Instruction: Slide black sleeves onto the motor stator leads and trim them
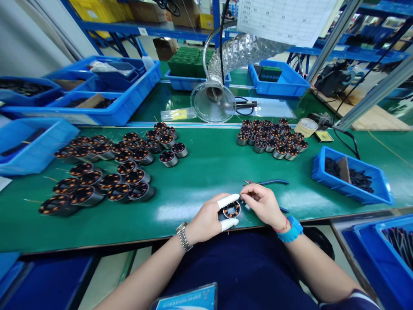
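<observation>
In my left hand (209, 217), which wears white finger covers on two fingers, is a motor stator (231, 209), a metal ring with copper windings showing on its upper face. My right hand (263, 204) is at the stator's right edge, thumb and forefinger pinched together. Whatever is between those fingertips is too small to make out. Blue-handled pliers (274, 182) lie on the bench just beyond my right hand, partly hidden by it. A thin wire end hangs below the stator near my left thumb.
Several more stators (119, 191) stand in groups at the left, others (279, 152) at the back right. A blue bin (351, 189) of black sleeves sits at right. A fume funnel (213, 103) hangs over the green bench (206, 172); blue trays (119, 116) stand at back left.
</observation>
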`<control>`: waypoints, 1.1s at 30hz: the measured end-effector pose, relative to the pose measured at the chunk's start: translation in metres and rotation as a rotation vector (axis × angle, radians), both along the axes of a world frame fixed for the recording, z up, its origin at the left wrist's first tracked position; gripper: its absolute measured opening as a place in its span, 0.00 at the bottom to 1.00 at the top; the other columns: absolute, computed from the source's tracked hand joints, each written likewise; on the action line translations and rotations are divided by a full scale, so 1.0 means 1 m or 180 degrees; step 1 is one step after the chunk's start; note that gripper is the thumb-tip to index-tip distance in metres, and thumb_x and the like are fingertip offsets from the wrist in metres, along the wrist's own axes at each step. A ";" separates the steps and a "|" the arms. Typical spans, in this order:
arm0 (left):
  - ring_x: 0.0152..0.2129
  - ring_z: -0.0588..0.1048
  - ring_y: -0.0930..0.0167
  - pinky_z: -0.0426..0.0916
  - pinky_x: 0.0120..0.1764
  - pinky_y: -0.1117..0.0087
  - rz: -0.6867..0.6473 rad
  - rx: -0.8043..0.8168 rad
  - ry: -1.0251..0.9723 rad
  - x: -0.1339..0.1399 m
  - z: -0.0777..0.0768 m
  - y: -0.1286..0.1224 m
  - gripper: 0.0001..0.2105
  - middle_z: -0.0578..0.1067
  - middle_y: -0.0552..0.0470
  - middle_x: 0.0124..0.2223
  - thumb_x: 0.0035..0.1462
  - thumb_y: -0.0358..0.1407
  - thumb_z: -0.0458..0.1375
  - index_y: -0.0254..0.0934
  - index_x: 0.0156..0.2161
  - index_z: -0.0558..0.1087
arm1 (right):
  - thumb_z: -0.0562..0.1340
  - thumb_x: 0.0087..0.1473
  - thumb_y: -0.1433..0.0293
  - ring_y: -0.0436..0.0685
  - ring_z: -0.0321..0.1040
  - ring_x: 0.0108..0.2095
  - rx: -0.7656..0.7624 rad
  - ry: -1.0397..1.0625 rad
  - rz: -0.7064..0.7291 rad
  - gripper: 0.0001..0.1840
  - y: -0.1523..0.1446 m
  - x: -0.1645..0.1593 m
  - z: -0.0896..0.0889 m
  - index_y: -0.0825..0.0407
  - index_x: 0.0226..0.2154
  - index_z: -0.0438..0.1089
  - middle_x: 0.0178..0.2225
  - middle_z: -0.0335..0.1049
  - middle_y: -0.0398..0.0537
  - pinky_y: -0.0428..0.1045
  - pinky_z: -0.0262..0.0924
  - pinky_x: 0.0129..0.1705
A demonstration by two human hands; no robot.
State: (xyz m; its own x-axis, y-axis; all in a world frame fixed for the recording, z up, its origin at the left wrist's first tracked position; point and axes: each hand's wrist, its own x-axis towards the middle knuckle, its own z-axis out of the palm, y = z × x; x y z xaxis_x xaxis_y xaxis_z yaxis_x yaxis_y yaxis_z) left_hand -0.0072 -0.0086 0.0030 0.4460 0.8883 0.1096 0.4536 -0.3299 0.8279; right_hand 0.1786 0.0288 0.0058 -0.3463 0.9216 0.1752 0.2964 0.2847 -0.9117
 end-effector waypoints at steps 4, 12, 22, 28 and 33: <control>0.46 0.69 0.65 0.64 0.49 0.62 0.0013 -0.0023 0.0028 0.000 0.000 0.000 0.27 0.69 0.46 0.50 0.47 0.34 0.61 0.40 0.54 0.63 | 0.58 0.49 0.72 0.49 0.64 0.29 0.0064 -0.0059 -0.0005 0.03 0.000 0.000 0.001 0.53 0.29 0.68 0.28 0.69 0.45 0.45 0.60 0.31; 0.46 0.69 0.65 0.64 0.50 0.62 -0.0016 -0.0080 0.0048 0.000 0.000 0.001 0.26 0.69 0.45 0.50 0.46 0.35 0.62 0.38 0.52 0.64 | 0.53 0.52 0.76 0.53 0.65 0.34 0.1776 -0.0886 0.0288 0.08 0.001 0.000 -0.011 0.54 0.30 0.66 0.31 0.69 0.51 0.51 0.61 0.41; 0.47 0.69 0.63 0.64 0.49 0.61 0.0277 -0.0328 0.0163 0.001 0.001 -0.002 0.33 0.69 0.43 0.51 0.44 0.39 0.62 0.36 0.55 0.55 | 0.54 0.54 0.64 0.47 0.62 0.24 -0.1145 0.0007 0.0764 0.13 0.007 0.005 0.010 0.56 0.34 0.68 0.27 0.68 0.46 0.45 0.60 0.28; 0.46 0.70 0.63 0.65 0.48 0.62 0.0300 -0.0327 0.0138 0.000 0.001 -0.002 0.33 0.69 0.44 0.51 0.44 0.39 0.62 0.37 0.55 0.55 | 0.58 0.49 0.66 0.45 0.56 0.22 -0.1434 0.0024 0.0664 0.10 0.010 -0.003 0.018 0.57 0.26 0.68 0.20 0.63 0.41 0.43 0.53 0.25; 0.44 0.70 0.63 0.65 0.47 0.61 0.0445 -0.0197 0.0156 0.003 -0.002 -0.005 0.31 0.71 0.44 0.48 0.43 0.38 0.63 0.37 0.52 0.59 | 0.57 0.48 0.69 0.45 0.57 0.22 -0.0963 -0.0234 0.0362 0.08 0.006 -0.007 0.013 0.56 0.22 0.66 0.20 0.63 0.41 0.43 0.53 0.26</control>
State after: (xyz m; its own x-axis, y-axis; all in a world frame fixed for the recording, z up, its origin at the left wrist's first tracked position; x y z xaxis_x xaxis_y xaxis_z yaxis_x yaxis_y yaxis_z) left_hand -0.0039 -0.0138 0.0013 0.3210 0.9465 0.0338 0.5318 -0.2096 0.8205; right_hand 0.1713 0.0352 0.0190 -0.4517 0.8827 -0.1298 0.3464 0.0394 -0.9373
